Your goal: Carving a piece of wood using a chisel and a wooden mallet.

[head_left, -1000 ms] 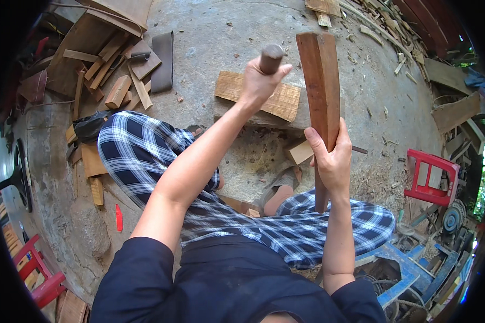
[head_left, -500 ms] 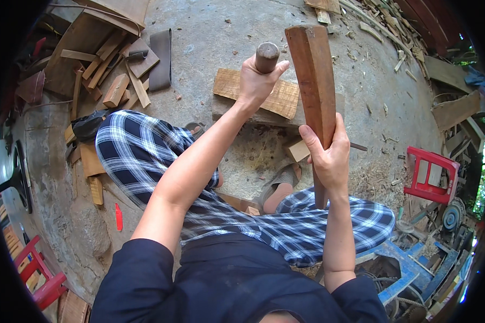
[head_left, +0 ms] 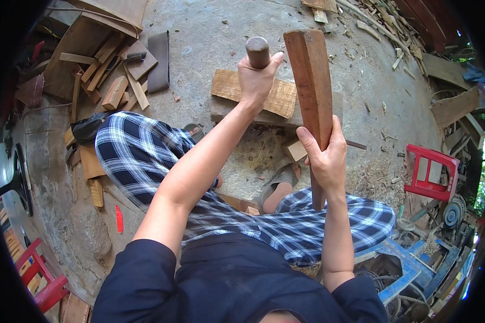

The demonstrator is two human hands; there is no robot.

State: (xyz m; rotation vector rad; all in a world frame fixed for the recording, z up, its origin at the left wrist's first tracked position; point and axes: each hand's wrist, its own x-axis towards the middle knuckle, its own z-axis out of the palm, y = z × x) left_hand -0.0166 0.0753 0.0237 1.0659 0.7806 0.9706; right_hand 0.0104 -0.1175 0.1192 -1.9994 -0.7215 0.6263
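My left hand (head_left: 253, 81) is closed on an upright dark cylindrical handle (head_left: 257, 48), held above a pale rough board (head_left: 226, 83) that rests on a greyer wooden block (head_left: 226, 112). My right hand (head_left: 328, 161) grips the lower part of a long reddish-brown piece of wood (head_left: 311, 75), narrow at its bottom end, held upright beside the left hand without touching it. A thin dark rod (head_left: 357, 145) shows just right of the right hand; where it ends is hidden. A small wood block (head_left: 295, 149) lies behind that hand, near my sandalled foot (head_left: 279, 191).
Piled wood offcuts (head_left: 113, 94) and a dark strip (head_left: 158, 62) lie at the upper left. Red plastic stools (head_left: 431, 172) stand at right and lower left. A blue metal machine (head_left: 393, 274) sits at lower right, and scrap timber (head_left: 455, 107) lines the right edge.
Both hands have shifted slightly toward the left, the left one also a little upward, along with what they hold. The wood piece's top has moved left.
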